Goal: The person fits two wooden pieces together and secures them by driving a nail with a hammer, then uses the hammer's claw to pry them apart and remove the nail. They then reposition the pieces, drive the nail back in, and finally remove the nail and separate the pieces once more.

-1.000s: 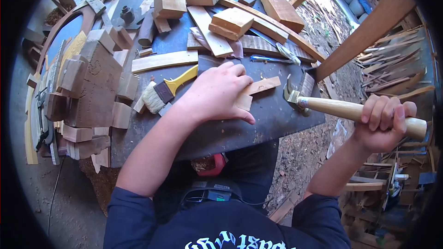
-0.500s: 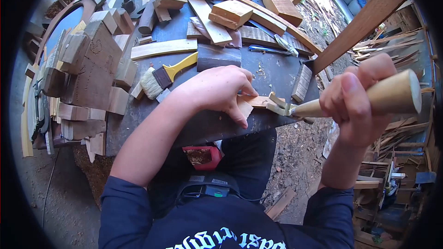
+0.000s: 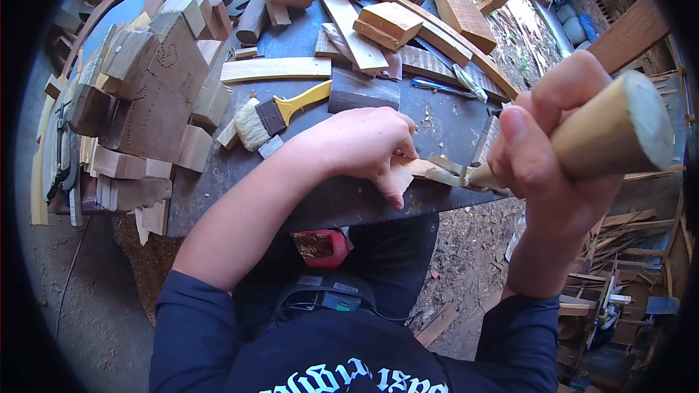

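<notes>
My left hand (image 3: 375, 147) is closed on a small light wood piece (image 3: 415, 167) at the table's near edge, with sandpaper or a thin pale piece (image 3: 401, 179) between thumb and fingers; which of these I cannot make out. My right hand (image 3: 553, 131) is wrapped round the thick wooden handle (image 3: 611, 127) of a tool. Its metal head (image 3: 453, 173) meets the right end of the small wood piece. Left of my left hand lies a brush (image 3: 280, 113) with a yellow handle. A dark block (image 3: 363, 90) sits just beyond my left hand.
Stacked wood blocks (image 3: 156, 91) fill the table's left side. Behind are more blocks (image 3: 387, 25), a pale strip (image 3: 276, 70) and a blue pen (image 3: 440, 86). A red container (image 3: 320, 247) is below the near edge. A wooden beam (image 3: 630, 31) slants at the right.
The right hand and tool handle have come closer to the camera, and the handle's end is lower. The view has shifted slightly, moving the table items rightward. Both grips persist.
</notes>
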`<state>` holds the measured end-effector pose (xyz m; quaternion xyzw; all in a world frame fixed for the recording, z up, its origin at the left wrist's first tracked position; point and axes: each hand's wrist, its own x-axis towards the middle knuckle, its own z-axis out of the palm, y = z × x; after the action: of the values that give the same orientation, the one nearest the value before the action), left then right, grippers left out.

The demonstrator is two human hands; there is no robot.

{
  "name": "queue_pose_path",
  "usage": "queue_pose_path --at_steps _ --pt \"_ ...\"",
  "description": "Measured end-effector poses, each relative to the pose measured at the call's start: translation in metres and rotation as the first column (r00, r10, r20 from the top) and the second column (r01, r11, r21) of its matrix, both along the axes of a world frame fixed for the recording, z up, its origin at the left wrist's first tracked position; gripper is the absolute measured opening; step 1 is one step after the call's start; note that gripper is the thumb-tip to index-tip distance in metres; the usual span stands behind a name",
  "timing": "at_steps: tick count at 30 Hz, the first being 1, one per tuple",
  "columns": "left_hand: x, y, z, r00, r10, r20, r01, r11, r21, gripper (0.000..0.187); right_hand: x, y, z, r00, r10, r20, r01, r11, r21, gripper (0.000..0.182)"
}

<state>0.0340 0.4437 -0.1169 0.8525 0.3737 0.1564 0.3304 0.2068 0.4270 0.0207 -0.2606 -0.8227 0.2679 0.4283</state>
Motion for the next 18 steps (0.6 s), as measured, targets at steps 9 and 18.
queue_pose_path --at_steps 9,18 --pt "-0.007 -0.012 0.015 1.000 0.006 0.020 -0.008 0.997 0.081 0.058 -0.019 0.020 -0.003 0.983 0.170 0.066 -0.180 0.963 0.199 0.021" --pt "0.001 0.003 -0.010 0.991 0.129 0.045 -0.131 0.991 0.034 0.067 -0.009 0.032 -0.004 0.944 0.277 -0.179 -0.299 0.948 -0.110 0.019"
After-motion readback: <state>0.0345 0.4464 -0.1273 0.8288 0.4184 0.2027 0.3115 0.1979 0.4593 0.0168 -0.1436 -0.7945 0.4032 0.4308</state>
